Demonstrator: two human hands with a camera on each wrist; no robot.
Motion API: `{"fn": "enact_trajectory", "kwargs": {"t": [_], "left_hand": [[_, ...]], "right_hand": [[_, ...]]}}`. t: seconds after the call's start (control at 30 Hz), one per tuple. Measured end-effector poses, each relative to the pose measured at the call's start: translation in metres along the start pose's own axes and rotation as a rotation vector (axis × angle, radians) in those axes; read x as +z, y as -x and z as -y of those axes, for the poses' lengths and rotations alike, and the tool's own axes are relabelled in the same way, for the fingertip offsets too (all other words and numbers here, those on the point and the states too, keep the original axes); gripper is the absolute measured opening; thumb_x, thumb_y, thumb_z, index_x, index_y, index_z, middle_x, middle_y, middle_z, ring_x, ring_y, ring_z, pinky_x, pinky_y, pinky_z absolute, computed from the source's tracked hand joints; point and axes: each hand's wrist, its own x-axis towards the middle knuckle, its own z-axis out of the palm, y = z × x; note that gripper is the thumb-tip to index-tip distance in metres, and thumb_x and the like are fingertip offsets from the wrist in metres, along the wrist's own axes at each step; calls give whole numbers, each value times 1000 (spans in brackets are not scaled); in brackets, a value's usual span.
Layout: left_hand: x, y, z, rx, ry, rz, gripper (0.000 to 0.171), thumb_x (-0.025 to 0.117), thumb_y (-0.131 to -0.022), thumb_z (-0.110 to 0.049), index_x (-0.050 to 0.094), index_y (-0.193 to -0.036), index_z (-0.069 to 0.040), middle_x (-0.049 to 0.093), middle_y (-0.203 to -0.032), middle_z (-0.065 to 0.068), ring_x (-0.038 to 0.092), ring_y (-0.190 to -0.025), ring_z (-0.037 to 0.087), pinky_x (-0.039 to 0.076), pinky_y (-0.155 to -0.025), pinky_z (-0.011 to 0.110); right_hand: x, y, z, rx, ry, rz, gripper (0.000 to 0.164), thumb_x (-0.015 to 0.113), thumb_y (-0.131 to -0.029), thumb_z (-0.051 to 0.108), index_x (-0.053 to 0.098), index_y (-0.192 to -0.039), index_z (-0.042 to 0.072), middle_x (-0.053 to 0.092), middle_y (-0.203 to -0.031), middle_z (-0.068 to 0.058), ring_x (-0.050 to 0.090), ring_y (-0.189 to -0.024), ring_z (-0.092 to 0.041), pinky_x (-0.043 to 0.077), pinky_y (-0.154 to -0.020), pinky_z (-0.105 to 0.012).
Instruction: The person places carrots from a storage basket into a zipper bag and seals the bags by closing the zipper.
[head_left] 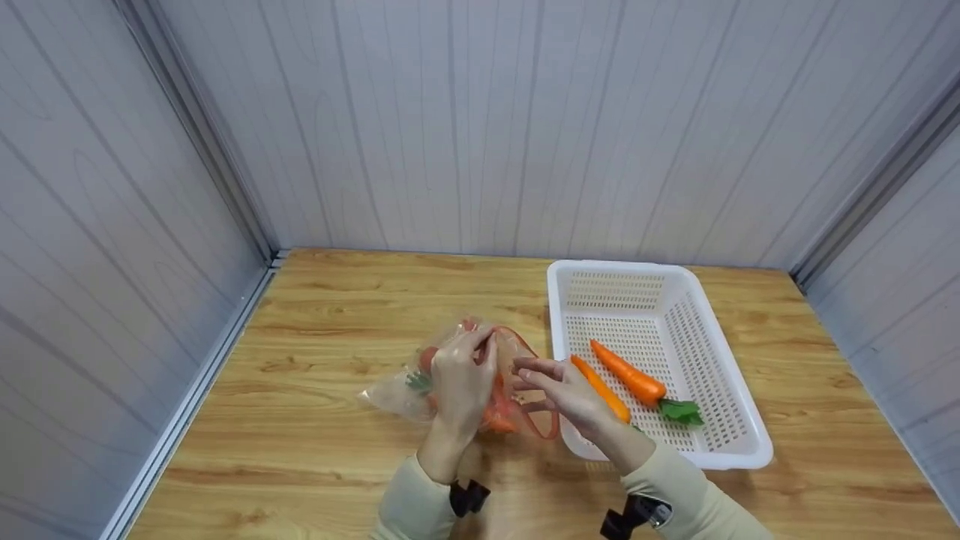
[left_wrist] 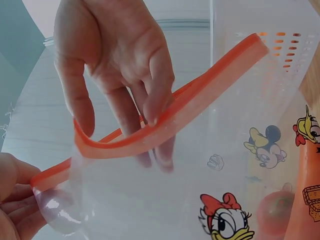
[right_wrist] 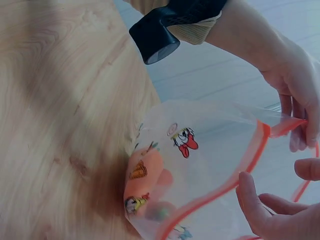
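A clear zip bag (head_left: 397,396) with an orange-red edge and printed cartoon characters lies on the table. Through its film show a red tomato-like item (left_wrist: 276,214) and an orange item (right_wrist: 142,174), partly hidden by prints. My left hand (head_left: 461,379) pinches one corner of the bag's orange edge (left_wrist: 165,127), and in the right wrist view this left hand (right_wrist: 295,100) is at the upper right. My right hand (head_left: 566,391) is at the mouth, which gapes; in the left wrist view the right hand (left_wrist: 120,55) has its fingers reaching inside, loosely extended, holding nothing.
To the right of the bag stands a white perforated basket (head_left: 731,360). Inside it lie a carrot with green leaves (head_left: 634,379) and a second carrot (head_left: 602,390) by the near wall. Pale panels (head_left: 480,127) enclose the wooden table (head_left: 322,315) at the back and sides.
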Motion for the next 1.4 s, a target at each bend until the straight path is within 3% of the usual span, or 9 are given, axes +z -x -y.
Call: {"fn": "enact_trajectory", "kwargs": {"t": [0.27,0.67,0.9,1.1,1.27,1.4], "left_hand": [[0,1,0,7,-8,-17,7,69,-70,1,69,-76,-2,64,-67,5,57,-55,12,47,-52,24],[1,3,1,9,3,-28,6,69,-70,1,69,-76,-1,64,-68,6,58,-55,11,48,-50,23],[2,5,0,10,23,-26,7,68,-70,3,69,-75,-1,64,-67,5,58,-56,11,48,-50,23],[3,7,-1,8,27,-22,5,68,-71,2,68,-75,-1,63,-66,5,58,-56,11,48,-50,23],[3,9,-1,8,28,-20,5,67,-70,2,68,-74,-2,63,-67,4,58,-55,10,48,-50,22],[3,10,-1,11,27,-12,8,68,-70,2,69,-76,-3,63,-67,4,58,-55,10,47,-50,22]], "right_hand": [[-17,11,13,-24,92,-23,42,53,-88,19,48,-120,-8,55,-115,-15,55,-97,-25,48,-78,-38],[-56,11,24,-48,127,-118,45,52,-90,24,47,-121,-7,57,-111,-14,55,-98,-28,47,-80,-37],[-84,8,14,35,149,-206,44,53,-89,24,46,-123,-4,54,-117,-17,55,-98,-22,46,-83,-34],[-108,7,3,90,261,-256,53,56,-87,31,43,-128,-1,48,-124,-17,50,-106,-24,44,-86,-34],[-126,8,-8,158,336,-306,62,56,-84,39,40,-131,2,41,-132,-17,40,-117,-29,31,-96,-47],[-139,8,-15,176,357,-333,66,58,-83,41,38,-131,0,37,-134,-20,35,-120,-31,24,-100,-47]]}}
